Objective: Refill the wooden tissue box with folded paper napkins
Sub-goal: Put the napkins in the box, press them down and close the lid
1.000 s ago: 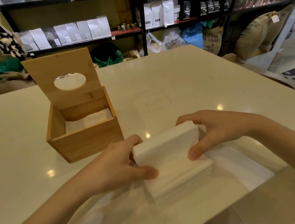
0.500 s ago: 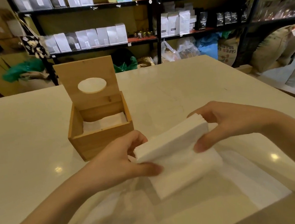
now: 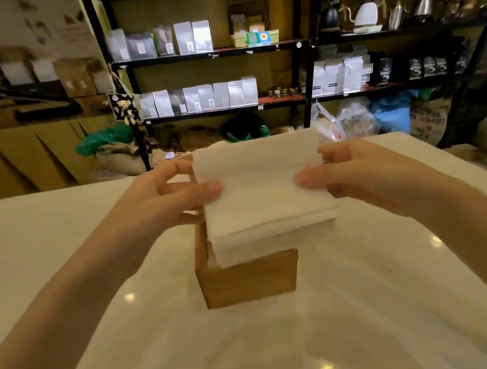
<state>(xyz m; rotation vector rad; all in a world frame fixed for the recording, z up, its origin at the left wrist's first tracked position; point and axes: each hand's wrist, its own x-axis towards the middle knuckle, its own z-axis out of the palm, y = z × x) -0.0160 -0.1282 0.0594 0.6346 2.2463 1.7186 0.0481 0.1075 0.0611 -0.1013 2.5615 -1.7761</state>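
Observation:
A thick stack of white folded paper napkins point(image 3: 262, 191) is held level between both hands, just above the open top of the wooden tissue box point(image 3: 248, 279). My left hand point(image 3: 171, 201) grips the stack's left edge, thumb on top. My right hand point(image 3: 365, 173) grips its right edge the same way. The stack's front lower edge sits at the box's front rim and hides the inside of the box and most of its raised lid. Only the box's front wall and left side show.
The box stands on a glossy cream table point(image 3: 61, 250) that stretches to both sides. Beyond the far edge stand black shelves point(image 3: 212, 54) with white pouches and kettles, plus sacks point(image 3: 118, 159) on the floor.
Both hands have lifted the napkin stack off the table and carried it left and forward, over the box. The view has swung, so the box sits at the centre.

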